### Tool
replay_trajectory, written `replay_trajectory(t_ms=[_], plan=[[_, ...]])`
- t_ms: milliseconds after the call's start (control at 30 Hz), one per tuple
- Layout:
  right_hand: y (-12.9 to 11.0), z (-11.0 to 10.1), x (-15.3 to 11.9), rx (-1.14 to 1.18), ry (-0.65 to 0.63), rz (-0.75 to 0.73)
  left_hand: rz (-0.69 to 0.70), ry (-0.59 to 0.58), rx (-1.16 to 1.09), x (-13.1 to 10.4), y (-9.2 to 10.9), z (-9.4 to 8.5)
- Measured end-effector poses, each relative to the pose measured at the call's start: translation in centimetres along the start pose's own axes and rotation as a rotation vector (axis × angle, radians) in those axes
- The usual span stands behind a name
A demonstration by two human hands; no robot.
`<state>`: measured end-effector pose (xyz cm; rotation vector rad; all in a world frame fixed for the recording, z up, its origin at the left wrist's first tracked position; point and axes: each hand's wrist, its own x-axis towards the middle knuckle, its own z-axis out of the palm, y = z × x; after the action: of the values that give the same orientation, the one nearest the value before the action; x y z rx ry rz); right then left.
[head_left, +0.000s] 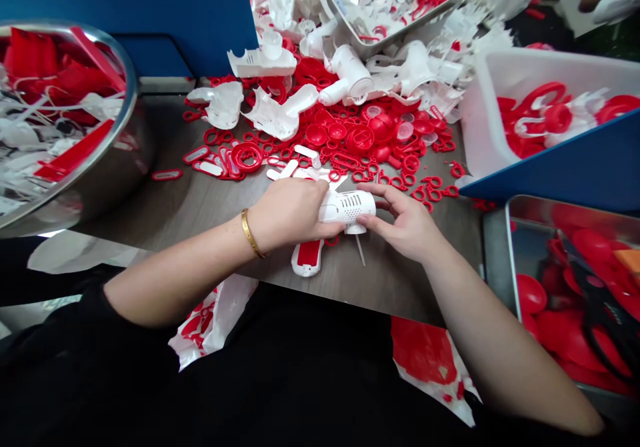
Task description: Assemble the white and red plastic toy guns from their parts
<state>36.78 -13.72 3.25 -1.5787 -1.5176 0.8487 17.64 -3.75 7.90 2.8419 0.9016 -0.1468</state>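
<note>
Above the table's near edge I hold a white plastic housing (351, 207) with vent slots and small holes, shaped like a toy hair dryer. My left hand (287, 215) is closed around its left end, thumb along the lower side. At its right end, my right hand (404, 223) grips it between thumb and fingers. A white handle part with a red inset (307, 258) shows below my left hand; whether it joins the housing is hidden. A thin pale rod (361, 251) lies under the housing. Flat white pieces (289, 169) lie just beyond my hands.
Red rings and caps (360, 133) are heaped beyond, with white half shells (283, 110) among them. A steel bowl (131, 73) of parts stands left, a metal tray (367, 50) at the back. Right are a white bin (483, 113) and a metal tray with black-handled scissors (607, 323).
</note>
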Motion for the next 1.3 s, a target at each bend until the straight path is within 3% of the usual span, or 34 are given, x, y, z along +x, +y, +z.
replay_trajectory(t_ms=[400,533,633,767,867,933,1000,1100,1167,1200,1300], plan=[[1.1,0.4,-0.1,0.000,-0.028,0.007,-0.036,-0.029,-0.006,0.2,0.2,0.8],[0.3,0.4,0.2,-0.031,-0.064,0.037,-0.007,-0.038,-0.130,0.4,0.0,1.6],[0.0,0.3,-0.1,-0.056,-0.080,0.058,0.030,-0.112,-0.224,0.8,-0.4,1.8],[0.3,0.5,-2.1,-0.174,0.119,0.291,0.052,-0.155,-0.281,0.9,-0.9,1.8],[-0.1,1.4,-3.7,-0.129,-0.001,0.390,0.057,-0.024,-0.408,0.0,-0.9,2.5],[-0.9,2.3,-3.8,-0.037,-0.073,0.324,0.085,0.086,-0.539,-0.9,-0.8,3.0],[-1.7,3.0,-3.4,-0.081,-0.013,0.212,0.091,0.172,-0.665,-1.8,-0.9,3.3],[-2.8,3.5,-2.8,-0.202,0.052,0.070,0.067,0.047,-0.845,-2.7,-1.6,3.0],[-3.2,3.4,-3.3,-0.106,-0.018,0.019,0.066,-0.055,-0.941,-3.2,-2.0,2.6],[-3.4,3.4,-4.0,-0.018,-0.074,-0.003,0.074,-0.040,-0.995,-3.4,-2.0,2.5],[-3.5,3.6,-6.8,0.147,-0.212,0.002,0.118,0.215,-1.156,-4.1,-1.6,2.7]])
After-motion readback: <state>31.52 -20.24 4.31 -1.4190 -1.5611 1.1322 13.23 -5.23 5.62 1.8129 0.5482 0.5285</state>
